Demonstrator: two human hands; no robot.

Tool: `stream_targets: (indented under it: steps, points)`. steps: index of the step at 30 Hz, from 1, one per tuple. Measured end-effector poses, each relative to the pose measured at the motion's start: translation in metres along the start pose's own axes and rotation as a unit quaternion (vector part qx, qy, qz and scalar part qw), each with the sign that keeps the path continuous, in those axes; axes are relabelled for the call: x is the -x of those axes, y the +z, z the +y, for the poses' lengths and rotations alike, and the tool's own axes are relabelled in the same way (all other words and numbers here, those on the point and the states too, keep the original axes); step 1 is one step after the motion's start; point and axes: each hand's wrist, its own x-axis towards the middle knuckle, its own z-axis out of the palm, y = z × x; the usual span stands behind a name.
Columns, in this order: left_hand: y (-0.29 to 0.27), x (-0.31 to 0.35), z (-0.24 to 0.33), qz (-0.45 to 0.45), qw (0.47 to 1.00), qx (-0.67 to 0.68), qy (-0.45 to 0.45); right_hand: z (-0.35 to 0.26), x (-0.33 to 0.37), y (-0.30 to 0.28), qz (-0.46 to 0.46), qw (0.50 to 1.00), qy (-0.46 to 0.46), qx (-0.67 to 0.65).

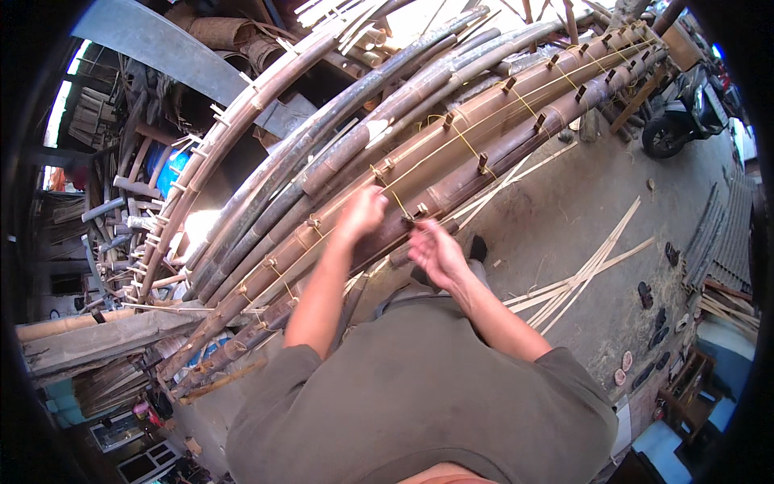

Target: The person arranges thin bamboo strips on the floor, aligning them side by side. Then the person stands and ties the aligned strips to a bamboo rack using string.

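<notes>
Centre frame: left hand (360, 211) pinches the yellow cord (463, 139) taut across the bamboo poles (451, 153); right hand (435, 252), fingers seemingly curled together, steadies a peg (420, 211).

Site: open-air bamboo workshop, where I stand | Evidence: long bamboo poles (419, 153) lashed side by side with pegs and cord | split bamboo strips (580, 274) strewn on concrete floor (564, 210) | stacked timber and poles (113, 210) at my left | parked motorbike (685, 113) beyond.
</notes>
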Motion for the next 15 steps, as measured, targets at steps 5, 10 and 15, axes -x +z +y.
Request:
stream_targets:
  steps: [5,10,15]
  points:
    - [0.039,0.014,0.003,0.25,0.958,-0.107,0.094,0.004,0.008,0.125,-0.049,0.717,-0.543,0.434]
    - [0.043,0.007,0.003,0.259,0.963,0.0,0.071,-0.06,-0.049,0.198,-0.187,0.344,-0.225,0.892]
    - [0.046,-0.001,0.009,0.195,0.976,0.091,0.032,-0.112,-0.116,0.166,-0.307,0.55,-0.217,0.746]
